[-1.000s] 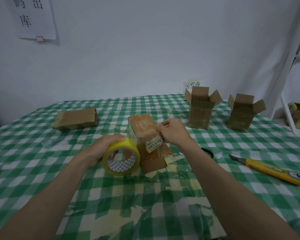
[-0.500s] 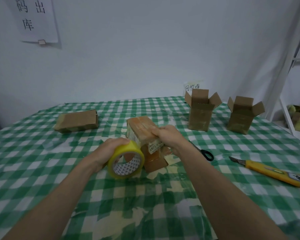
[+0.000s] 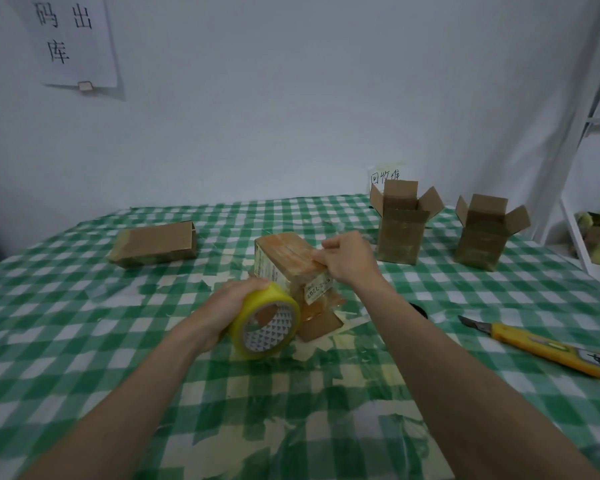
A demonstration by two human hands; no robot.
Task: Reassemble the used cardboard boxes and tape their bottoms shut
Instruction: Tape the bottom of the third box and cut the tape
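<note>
Nearest, two bare forearms reach in from the bottom edge over the green-and-white checked tablecloth (image 3: pixel 84 341), which carries patches of stuck tape. At about 7 o'clock from the middle box, the left hand (image 3: pixel 227 306) curls round one roll of yellow tape (image 3: pixel 265 322), its hollow core turned toward the camera. Just past it, touching the roll's far side, stands the one box being worked on (image 3: pixel 291 263) — tilted, its closed bottom turned upward and glossy with tape, a white label on its near face, its lower flaps splayed on the cloth. The right hand (image 3: pixel 347 261) pinches at the box's top right edge, fingers curled on it. At 3 o'clock lies one yellow utility knife (image 3: pixel 541 348), blade out and pointing toward the middle; between it and the right forearm a dark object shows, mostly hidden by the arm. Farther off, at 10 o'clock, one flattened box (image 3: pixel 155 242) lies on the cloth. At 1 to 2 o'clock two assembled boxes stand upright with top flaps open — the nearer-in one (image 3: pixel 400 233) and the outer one (image 3: pixel 482 239), near each other but apart. Four cardboard boxes on the table in all. On the wall hang two handwritten paper signs, large (image 3: pixel 77 43) at 11 o'clock and small (image 3: pixel 383 174) behind the open boxes.
</note>
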